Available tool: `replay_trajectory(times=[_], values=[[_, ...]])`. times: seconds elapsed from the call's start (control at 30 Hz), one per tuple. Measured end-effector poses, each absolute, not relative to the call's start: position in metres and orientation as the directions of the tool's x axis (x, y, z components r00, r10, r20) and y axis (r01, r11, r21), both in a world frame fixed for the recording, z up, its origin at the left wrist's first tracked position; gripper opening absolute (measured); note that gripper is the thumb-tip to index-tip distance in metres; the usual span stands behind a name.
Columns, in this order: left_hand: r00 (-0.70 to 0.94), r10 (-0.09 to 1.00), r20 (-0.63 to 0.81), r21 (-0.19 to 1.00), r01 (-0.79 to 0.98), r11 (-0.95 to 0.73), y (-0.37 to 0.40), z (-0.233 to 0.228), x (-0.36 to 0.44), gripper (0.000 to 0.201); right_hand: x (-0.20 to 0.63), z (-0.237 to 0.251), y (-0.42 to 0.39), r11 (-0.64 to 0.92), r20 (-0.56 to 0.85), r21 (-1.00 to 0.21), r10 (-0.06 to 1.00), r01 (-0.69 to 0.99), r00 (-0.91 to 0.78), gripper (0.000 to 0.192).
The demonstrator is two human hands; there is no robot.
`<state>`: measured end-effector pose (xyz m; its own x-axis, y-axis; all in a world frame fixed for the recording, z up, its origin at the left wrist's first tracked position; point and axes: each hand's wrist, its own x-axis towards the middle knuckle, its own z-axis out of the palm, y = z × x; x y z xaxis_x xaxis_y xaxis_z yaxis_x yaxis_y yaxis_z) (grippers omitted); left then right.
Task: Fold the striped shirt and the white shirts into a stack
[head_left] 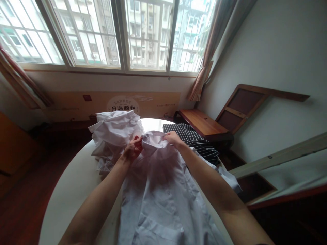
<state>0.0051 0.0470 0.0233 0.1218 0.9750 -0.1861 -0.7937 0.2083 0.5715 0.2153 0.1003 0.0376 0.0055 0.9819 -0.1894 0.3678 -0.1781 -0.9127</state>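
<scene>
A white button-up shirt [163, 190] lies front up across the table, its body stretching toward me. Its collar [152, 144] stands raised between my two hands. My left hand [134, 148] pinches the collar's left side, fingers closed on the fabric. On the opposite side, my right hand [173, 137] grips the collar edge between thumb and fingers. Just left of the collar is a heap of crumpled white clothes [116, 132]. One sleeve [227, 177] of white cloth spreads out to the right, beneath my right forearm.
The round white table [66, 197] carries everything. Black-and-white striped fabric [190, 139] lies at its back right. Beyond stands a wooden bench [204, 122], with a wooden frame [242, 105] against the wall. Barred windows [148, 34] and a printed cardboard panel [153, 102] are behind.
</scene>
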Motion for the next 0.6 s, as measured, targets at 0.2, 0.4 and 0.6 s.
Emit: replay_trajectory(times=[0.2,0.4,0.6], values=[[0.089,0.995,-0.055,0.577,-0.810,0.104,0.046,0.022,0.003,0.017,0.233,0.043,0.098,-0.222,-0.236,-0.956,0.970,0.190,-0.056,0.008],[-0.187,0.982,-0.006,0.816,-0.569,-0.103,0.060,0.012,0.007,0.018,0.241,0.057,0.096,-0.336,-0.330,-0.941,0.938,-0.035,-0.109,0.009],[0.036,0.734,0.678,0.659,0.413,-0.628,0.063,0.032,0.005,0.039,0.246,0.066,0.096,-0.077,-0.108,-0.954,0.990,0.289,-0.094,0.031]])
